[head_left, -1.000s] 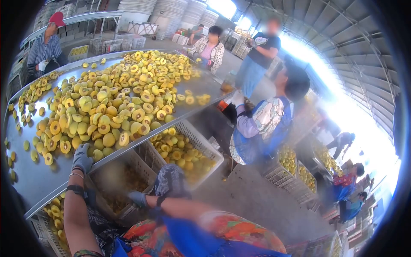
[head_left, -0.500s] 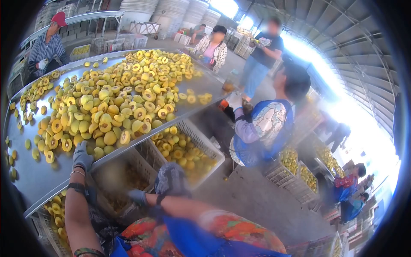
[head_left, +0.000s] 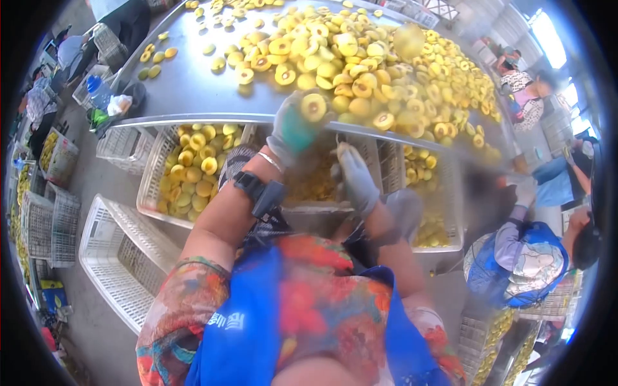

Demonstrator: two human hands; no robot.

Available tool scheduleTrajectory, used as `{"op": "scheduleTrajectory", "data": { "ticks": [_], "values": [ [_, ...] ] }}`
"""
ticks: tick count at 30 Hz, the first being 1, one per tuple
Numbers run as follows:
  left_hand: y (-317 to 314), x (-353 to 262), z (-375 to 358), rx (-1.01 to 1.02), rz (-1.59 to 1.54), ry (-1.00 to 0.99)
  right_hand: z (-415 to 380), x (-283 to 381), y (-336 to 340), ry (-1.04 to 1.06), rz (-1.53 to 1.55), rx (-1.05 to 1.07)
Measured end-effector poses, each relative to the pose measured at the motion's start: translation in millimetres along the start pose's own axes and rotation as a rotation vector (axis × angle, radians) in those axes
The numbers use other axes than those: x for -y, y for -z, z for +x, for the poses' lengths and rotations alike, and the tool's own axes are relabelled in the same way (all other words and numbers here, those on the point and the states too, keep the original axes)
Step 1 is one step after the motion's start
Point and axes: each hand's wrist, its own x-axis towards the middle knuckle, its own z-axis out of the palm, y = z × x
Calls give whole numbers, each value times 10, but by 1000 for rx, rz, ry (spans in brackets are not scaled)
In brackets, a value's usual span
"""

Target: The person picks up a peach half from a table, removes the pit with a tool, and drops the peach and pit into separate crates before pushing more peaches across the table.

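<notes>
My left hand [head_left: 290, 132], in a grey glove with a green palm, is closed around a yellow peach half [head_left: 313, 108] at the near edge of the metal table [head_left: 193, 118]. The cut face and brown centre of the half show. Slightly lower and to the right is my right hand [head_left: 358, 179], also gloved, with fingers curled. Something thin juts from its fingertips, too blurred to name. Beneath both hands sits a crate [head_left: 322, 207] with brownish bits in it. A large heap of peach halves [head_left: 360, 77] covers the table beyond.
Crates of peach halves stand under the table edge, at left [head_left: 147, 193] and right [head_left: 457, 212]. A white crate [head_left: 96, 251] lies on the floor at left. A co-worker in a blue vest [head_left: 531, 257] sits at right. A blue-capped bottle [head_left: 96, 90] stands beyond the table's left end.
The view has swung left. My left hand has come off the heap and now holds a peach half. My right hand has risen from low over the crate to near the left.
</notes>
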Motion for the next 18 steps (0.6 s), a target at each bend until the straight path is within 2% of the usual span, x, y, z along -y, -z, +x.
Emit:
{"op": "scheduleTrajectory", "data": {
  "ticks": [3,7,11,14,17,18],
  "values": [
    [-200,-355,-193,-3,-430,159,111,63,-105,204,-101,-13],
    [-306,-306,-342,18,-497,157,36,116,-176,241,-108,33],
    [-327,-209,-369,62,-885,272,35,79,-154,210,-43,66],
    [-352,-201,-429,77,-1016,303,-62,159,-178,165,5,20],
    [-387,-212,-485,128,-1171,299,-32,63,-68,247,-38,-5],
    [-388,-199,-491,108,-1130,307,-17,26,-25,271,-64,-11]
  ]
}}
